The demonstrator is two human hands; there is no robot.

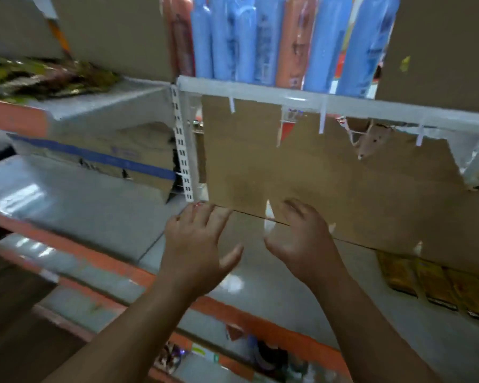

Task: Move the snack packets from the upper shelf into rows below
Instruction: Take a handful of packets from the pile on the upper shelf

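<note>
Grey metal shelves [75, 217] with orange front lips ran across a blurred shop aisle, joined by a white slotted upright [183, 150]. Glossy blue and orange packets [233, 42] stood on end, tightly packed, on the upper shelf. Below them sat a brown cardboard box [302, 167] with a ragged, torn top. The left hand [197, 244] and right hand [302, 239] reached to its lower edge, fingers spread and loose, holding nothing. Flat yellow packs [432, 283] lay side by side at right.

Head camera faces forward and down, close to the shelf [67, 205].
</note>
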